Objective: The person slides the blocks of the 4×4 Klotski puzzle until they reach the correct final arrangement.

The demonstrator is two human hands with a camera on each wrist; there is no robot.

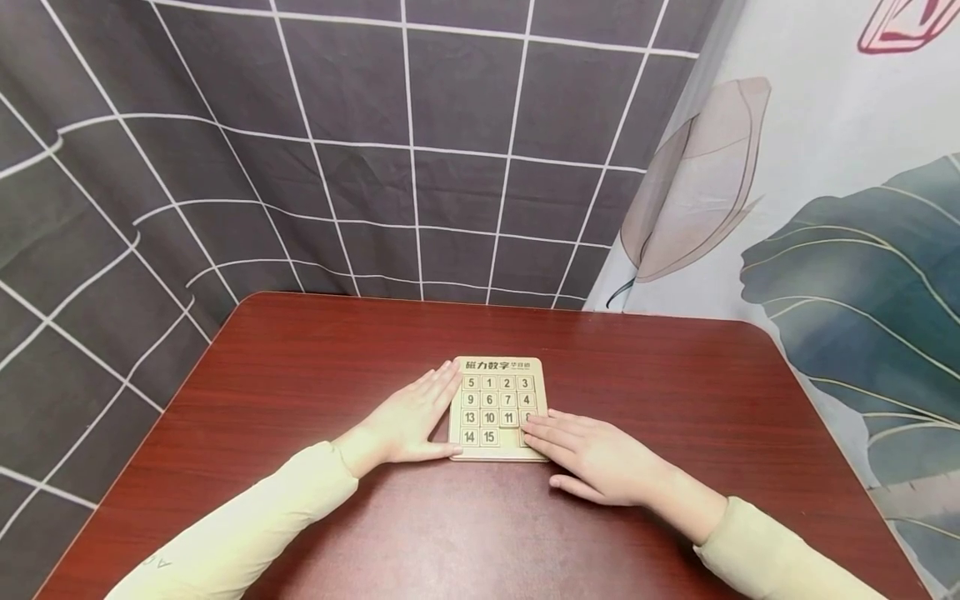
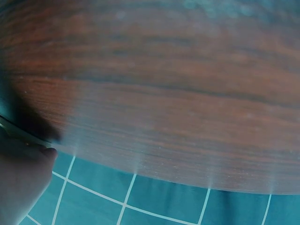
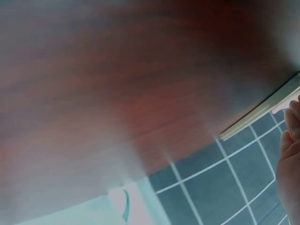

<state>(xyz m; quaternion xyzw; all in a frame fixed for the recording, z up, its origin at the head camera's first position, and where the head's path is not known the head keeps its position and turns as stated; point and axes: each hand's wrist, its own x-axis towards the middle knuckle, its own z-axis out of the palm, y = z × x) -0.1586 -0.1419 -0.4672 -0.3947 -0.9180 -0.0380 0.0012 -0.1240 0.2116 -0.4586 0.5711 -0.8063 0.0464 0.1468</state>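
Note:
A square wooden number-slide puzzle (image 1: pixel 495 455) lies flat on the table, with dark characters along its top. The rows read 5 1 2 3, 9 6 7 4, and 13 10 11 with a partly covered tile. In the bottom row are 14 and the 15 tile (image 1: pixel 489 437), then a vacant slot. My left hand (image 1: pixel 408 421) rests along the board's left side, fingers extended, thumb at the lower left corner. The extended fingers of my right hand (image 1: pixel 600 458) lie over the lower right tiles, hiding the corner. In the right wrist view the board's edge (image 3: pixel 253 116) shows beside that hand.
The reddish-brown wooden table (image 1: pixel 345 333) has rounded far corners. Behind it hangs a dark curtain (image 1: pixel 465 100) with a white grid. A pale curtain (image 1: pixel 810 283) printed with large leaves hangs to the right.

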